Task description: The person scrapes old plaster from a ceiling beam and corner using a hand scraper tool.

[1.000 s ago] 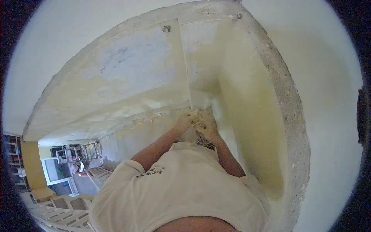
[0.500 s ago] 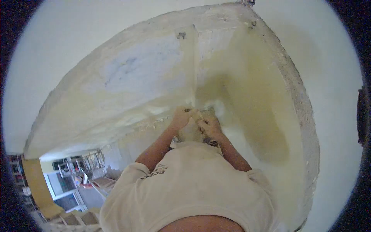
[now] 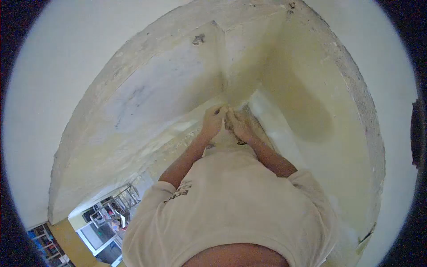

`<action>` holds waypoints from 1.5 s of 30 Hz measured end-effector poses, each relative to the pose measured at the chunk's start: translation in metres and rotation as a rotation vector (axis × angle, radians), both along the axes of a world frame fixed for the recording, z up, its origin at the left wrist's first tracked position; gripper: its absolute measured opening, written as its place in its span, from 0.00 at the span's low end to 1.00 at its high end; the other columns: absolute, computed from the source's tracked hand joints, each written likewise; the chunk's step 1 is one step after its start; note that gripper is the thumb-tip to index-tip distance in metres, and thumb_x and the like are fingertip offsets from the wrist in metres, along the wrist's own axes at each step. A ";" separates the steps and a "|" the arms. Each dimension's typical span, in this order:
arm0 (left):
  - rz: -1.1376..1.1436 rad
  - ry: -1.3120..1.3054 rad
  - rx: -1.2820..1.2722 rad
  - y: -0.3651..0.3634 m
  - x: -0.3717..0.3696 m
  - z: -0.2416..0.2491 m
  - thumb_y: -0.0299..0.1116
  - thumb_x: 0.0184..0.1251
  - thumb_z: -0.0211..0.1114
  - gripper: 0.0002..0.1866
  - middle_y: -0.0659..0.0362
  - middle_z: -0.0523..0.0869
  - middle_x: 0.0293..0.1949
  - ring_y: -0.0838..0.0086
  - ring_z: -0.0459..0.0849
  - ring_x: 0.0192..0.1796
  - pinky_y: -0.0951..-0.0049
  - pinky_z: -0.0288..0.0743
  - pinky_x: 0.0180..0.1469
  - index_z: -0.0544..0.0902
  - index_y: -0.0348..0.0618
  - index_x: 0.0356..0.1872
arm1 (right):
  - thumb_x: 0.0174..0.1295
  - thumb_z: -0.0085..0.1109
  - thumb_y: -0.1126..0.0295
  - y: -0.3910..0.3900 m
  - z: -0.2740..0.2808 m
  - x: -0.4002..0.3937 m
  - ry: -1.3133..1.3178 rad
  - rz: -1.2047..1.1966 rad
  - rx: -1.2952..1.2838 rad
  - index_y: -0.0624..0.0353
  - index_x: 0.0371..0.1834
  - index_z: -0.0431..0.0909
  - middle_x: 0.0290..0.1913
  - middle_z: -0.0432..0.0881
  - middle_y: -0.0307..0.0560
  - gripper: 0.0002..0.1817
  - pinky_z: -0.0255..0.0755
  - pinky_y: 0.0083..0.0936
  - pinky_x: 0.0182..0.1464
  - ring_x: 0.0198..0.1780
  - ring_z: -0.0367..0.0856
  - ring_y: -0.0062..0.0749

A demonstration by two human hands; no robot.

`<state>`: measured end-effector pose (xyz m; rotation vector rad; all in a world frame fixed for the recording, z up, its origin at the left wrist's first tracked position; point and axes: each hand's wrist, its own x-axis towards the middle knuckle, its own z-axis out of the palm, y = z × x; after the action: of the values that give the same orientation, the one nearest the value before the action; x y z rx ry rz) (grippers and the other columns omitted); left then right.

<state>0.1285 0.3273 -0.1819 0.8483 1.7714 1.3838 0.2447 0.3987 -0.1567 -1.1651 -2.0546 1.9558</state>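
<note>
My left hand is raised in front of my chest with its fingers curled inward. Its fingertips meet those of my right hand, which is also closed. Anything pinched between them is too small and blurred to name. Both hands are close to the corner where two plastered walls meet. On the left, the wall has a pale whitish patch with dark smudges. The right wall is yellowish with a darker shadowed area. A pale band of plaster slants down just right of my right hand.
A rough plaster edge curves around the walls. At lower left are a metal frame like a ladder or scaffold, a window frame and shelves. A dark hole marks the upper left wall.
The view has tilted and turned, so the wall corner and the room at lower left sit differently. My hands appear slightly higher in view and remain together.
</note>
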 end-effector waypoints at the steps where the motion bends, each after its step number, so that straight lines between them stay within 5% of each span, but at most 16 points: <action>1: -0.001 0.041 -0.005 0.008 0.001 -0.001 0.40 0.61 0.53 0.16 0.57 0.80 0.24 0.75 0.75 0.26 0.74 0.68 0.32 0.77 0.33 0.32 | 0.63 0.42 0.52 0.011 -0.012 -0.004 -0.005 0.004 -0.006 0.61 0.29 0.73 0.21 0.71 0.37 0.22 0.63 0.20 0.28 0.24 0.67 0.21; 3: 0.015 0.080 -0.021 0.026 0.005 0.000 0.41 0.62 0.51 0.17 0.58 0.79 0.24 0.73 0.75 0.26 0.73 0.68 0.32 0.77 0.33 0.34 | 0.64 0.41 0.53 0.031 -0.044 -0.015 0.222 -0.125 -0.044 0.61 0.29 0.73 0.20 0.70 0.38 0.21 0.62 0.20 0.25 0.23 0.67 0.21; 5: 0.091 0.013 0.177 0.048 0.014 0.017 0.43 0.66 0.46 0.20 0.56 0.80 0.29 0.71 0.76 0.30 0.73 0.69 0.36 0.75 0.33 0.39 | 0.64 0.40 0.52 0.045 -0.004 -0.022 0.226 -0.155 -0.020 0.62 0.30 0.74 0.18 0.72 0.40 0.22 0.64 0.24 0.25 0.21 0.69 0.24; 8: 0.090 -0.108 -0.032 0.063 0.013 0.037 0.45 0.68 0.42 0.23 0.53 0.79 0.35 0.70 0.76 0.37 0.72 0.68 0.43 0.74 0.33 0.44 | 0.63 0.40 0.52 0.064 0.002 -0.034 0.287 -0.200 0.029 0.64 0.32 0.74 0.17 0.73 0.45 0.23 0.67 0.30 0.25 0.18 0.71 0.29; 10: 0.197 0.015 0.076 0.075 0.022 0.036 0.45 0.68 0.40 0.23 0.53 0.79 0.36 0.70 0.75 0.38 0.72 0.68 0.44 0.74 0.33 0.44 | 0.63 0.40 0.53 0.074 -0.002 -0.043 0.342 -0.204 0.049 0.65 0.33 0.74 0.16 0.73 0.48 0.23 0.67 0.31 0.24 0.17 0.71 0.32; 12: 0.300 0.137 0.181 0.081 0.027 0.034 0.45 0.69 0.39 0.24 0.52 0.79 0.36 0.70 0.75 0.40 0.73 0.67 0.46 0.75 0.33 0.44 | 0.63 0.42 0.55 0.076 -0.004 -0.049 0.357 -0.200 0.468 0.66 0.33 0.72 0.18 0.73 0.53 0.21 0.66 0.33 0.25 0.19 0.72 0.38; 16: 0.400 0.085 0.153 0.083 0.028 0.048 0.44 0.69 0.38 0.24 0.54 0.80 0.32 0.71 0.76 0.35 0.72 0.69 0.42 0.77 0.33 0.41 | 0.63 0.42 0.55 0.078 0.016 -0.046 0.259 -0.086 0.281 0.69 0.29 0.73 0.20 0.73 0.51 0.23 0.64 0.33 0.27 0.22 0.70 0.32; 18: 0.419 0.150 0.043 0.086 0.026 0.056 0.44 0.69 0.38 0.24 0.54 0.80 0.31 0.70 0.76 0.34 0.71 0.69 0.41 0.77 0.33 0.40 | 0.62 0.43 0.54 0.076 0.029 -0.048 0.329 -0.130 0.362 0.65 0.30 0.74 0.22 0.74 0.57 0.22 0.64 0.35 0.28 0.25 0.73 0.44; 25: 0.463 0.144 0.084 0.093 0.030 0.054 0.43 0.68 0.40 0.23 0.50 0.80 0.27 0.68 0.77 0.31 0.69 0.69 0.37 0.77 0.32 0.39 | 0.62 0.44 0.57 0.077 0.014 -0.045 0.215 -0.112 0.406 0.65 0.29 0.74 0.21 0.73 0.58 0.20 0.63 0.37 0.25 0.22 0.72 0.45; 28: 0.478 0.175 0.085 0.093 0.025 0.038 0.42 0.68 0.41 0.22 0.48 0.80 0.27 0.66 0.77 0.30 0.67 0.69 0.36 0.77 0.32 0.38 | 0.61 0.46 0.55 0.077 0.018 -0.046 0.406 -0.184 0.350 0.64 0.27 0.74 0.20 0.73 0.58 0.20 0.62 0.37 0.23 0.19 0.69 0.47; 30: 0.475 0.128 0.075 0.092 0.028 0.040 0.42 0.68 0.41 0.22 0.48 0.80 0.28 0.65 0.77 0.30 0.67 0.69 0.36 0.77 0.32 0.36 | 0.62 0.46 0.56 0.077 0.012 -0.049 0.308 -0.187 0.277 0.67 0.21 0.72 0.14 0.68 0.44 0.22 0.60 0.28 0.22 0.18 0.63 0.22; 33: 0.471 0.147 0.186 0.096 0.026 0.055 0.42 0.68 0.41 0.22 0.48 0.79 0.26 0.65 0.77 0.28 0.65 0.68 0.33 0.76 0.31 0.33 | 0.62 0.46 0.57 0.080 0.018 -0.050 0.316 -0.209 0.365 0.66 0.21 0.72 0.14 0.68 0.42 0.21 0.60 0.28 0.21 0.19 0.63 0.22; 38: 0.335 0.360 -0.084 0.086 0.024 0.046 0.40 0.70 0.36 0.21 0.47 0.79 0.37 0.59 0.77 0.36 0.64 0.70 0.42 0.73 0.34 0.45 | 0.63 0.45 0.59 0.074 0.012 -0.051 0.354 -0.211 0.278 0.66 0.22 0.72 0.14 0.68 0.40 0.21 0.60 0.26 0.22 0.20 0.64 0.21; 40: 0.357 0.209 0.013 0.095 0.025 0.071 0.40 0.70 0.36 0.20 0.46 0.78 0.37 0.57 0.77 0.37 0.63 0.70 0.42 0.72 0.34 0.46 | 0.63 0.45 0.59 0.079 0.016 -0.053 0.350 -0.244 0.252 0.67 0.22 0.72 0.14 0.68 0.40 0.21 0.60 0.26 0.22 0.20 0.64 0.21; 42: 0.377 0.042 0.087 0.090 0.032 0.072 0.39 0.69 0.37 0.20 0.45 0.78 0.38 0.55 0.77 0.37 0.62 0.70 0.42 0.71 0.34 0.47 | 0.61 0.46 0.54 0.082 0.021 -0.050 0.372 -0.180 0.299 0.65 0.21 0.73 0.13 0.69 0.51 0.23 0.58 0.35 0.20 0.15 0.63 0.36; 45: 0.359 0.229 0.010 0.091 0.027 0.066 0.41 0.69 0.37 0.21 0.45 0.78 0.39 0.55 0.77 0.39 0.63 0.69 0.45 0.72 0.34 0.46 | 0.61 0.45 0.54 0.078 -0.003 -0.052 0.442 -0.246 0.400 0.66 0.19 0.72 0.13 0.69 0.50 0.24 0.58 0.35 0.19 0.15 0.63 0.35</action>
<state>0.1552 0.4182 -0.1162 0.7416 2.1761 1.5707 0.1928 0.4767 -0.1595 -0.7703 -1.8452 1.4385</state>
